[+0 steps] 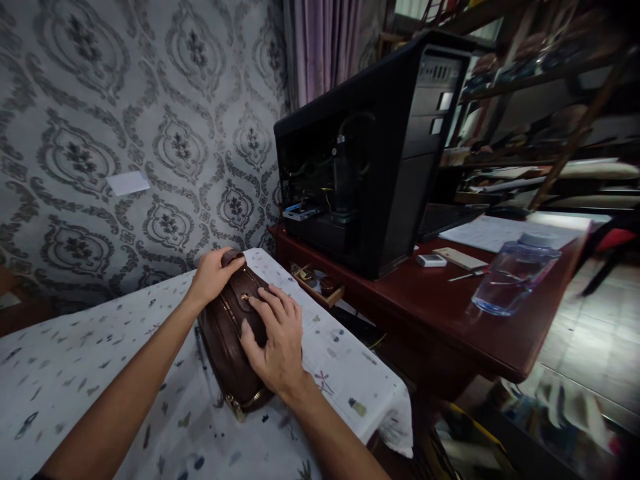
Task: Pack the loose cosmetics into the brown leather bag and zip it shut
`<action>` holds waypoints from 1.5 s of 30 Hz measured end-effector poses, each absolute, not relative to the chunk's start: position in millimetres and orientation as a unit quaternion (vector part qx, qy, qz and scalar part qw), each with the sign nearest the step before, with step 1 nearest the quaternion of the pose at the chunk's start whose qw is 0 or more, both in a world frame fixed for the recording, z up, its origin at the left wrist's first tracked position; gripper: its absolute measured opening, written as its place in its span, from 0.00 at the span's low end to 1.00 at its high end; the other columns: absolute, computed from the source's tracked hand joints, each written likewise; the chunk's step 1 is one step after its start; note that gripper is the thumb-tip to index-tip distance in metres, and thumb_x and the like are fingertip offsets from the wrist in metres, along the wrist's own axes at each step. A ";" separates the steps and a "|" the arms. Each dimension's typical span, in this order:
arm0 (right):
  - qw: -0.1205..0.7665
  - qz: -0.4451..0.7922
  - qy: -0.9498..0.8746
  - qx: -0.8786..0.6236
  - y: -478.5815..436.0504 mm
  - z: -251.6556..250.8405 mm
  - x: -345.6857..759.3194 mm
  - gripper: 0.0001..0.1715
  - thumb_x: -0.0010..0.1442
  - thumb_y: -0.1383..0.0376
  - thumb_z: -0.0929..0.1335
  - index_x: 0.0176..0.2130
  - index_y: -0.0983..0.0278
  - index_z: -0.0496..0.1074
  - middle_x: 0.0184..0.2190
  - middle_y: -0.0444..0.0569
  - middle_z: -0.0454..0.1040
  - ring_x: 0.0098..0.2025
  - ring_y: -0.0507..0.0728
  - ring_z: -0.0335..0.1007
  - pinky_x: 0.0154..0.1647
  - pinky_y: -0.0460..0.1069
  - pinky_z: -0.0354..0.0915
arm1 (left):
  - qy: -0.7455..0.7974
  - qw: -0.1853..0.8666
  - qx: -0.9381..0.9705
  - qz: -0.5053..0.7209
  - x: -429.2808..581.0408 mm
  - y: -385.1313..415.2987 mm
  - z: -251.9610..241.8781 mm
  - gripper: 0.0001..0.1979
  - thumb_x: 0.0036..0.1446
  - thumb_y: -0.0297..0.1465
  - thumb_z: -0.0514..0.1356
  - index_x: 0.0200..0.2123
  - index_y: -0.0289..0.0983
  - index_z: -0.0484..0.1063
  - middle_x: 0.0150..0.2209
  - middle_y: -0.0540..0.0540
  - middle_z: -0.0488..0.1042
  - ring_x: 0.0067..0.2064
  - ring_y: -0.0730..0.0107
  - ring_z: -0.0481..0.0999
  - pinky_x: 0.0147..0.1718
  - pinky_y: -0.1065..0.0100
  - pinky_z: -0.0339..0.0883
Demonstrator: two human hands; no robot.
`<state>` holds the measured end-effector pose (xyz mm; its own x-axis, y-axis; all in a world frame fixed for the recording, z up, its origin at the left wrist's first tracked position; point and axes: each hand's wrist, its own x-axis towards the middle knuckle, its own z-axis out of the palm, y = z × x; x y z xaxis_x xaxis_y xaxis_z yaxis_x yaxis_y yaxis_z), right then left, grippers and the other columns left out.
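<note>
A dark brown leather bag (227, 347) with gold zippers and a small metal clasp lies on a table with a white patterned cloth (125, 360). At the bag's far end, my left hand (214, 275) is closed around its top strap or handle. Spread over the bag's right side is my right hand (275, 333), its fingers apart and the fingertips resting near the clasp. A gold zipper pull hangs at the near end of the bag.
Right of the cloth stands a dark red desk (480, 333) with a black computer case (350, 167), a clear bottle (517, 277), a small white box (431, 261) and papers (500, 232). A small open drawer (320, 290) juts out beneath. Patterned wallpaper lies behind.
</note>
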<state>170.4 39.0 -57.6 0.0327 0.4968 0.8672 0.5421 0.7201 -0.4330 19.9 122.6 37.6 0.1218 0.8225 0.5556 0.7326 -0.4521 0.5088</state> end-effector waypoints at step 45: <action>0.559 -0.117 -0.735 -0.365 34.8 -77.4 166.5 0.29 0.63 0.59 0.65 0.63 0.58 0.63 0.64 0.56 0.63 0.65 0.69 0.59 0.63 0.69 0.54 | 0.570 0.094 0.653 0.489 -12.5 79.7 25.0 0.12 0.53 0.38 0.59 0.24 0.36 0.74 0.22 0.51 0.73 0.26 0.68 0.69 0.28 0.68 0.58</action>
<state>166.5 34.8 -77.4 -0.1073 0.4060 0.9075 0.6677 0.7058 -0.2368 -12.5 79.7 25.0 -0.1296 0.8371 0.5314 0.6522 -0.3317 0.6816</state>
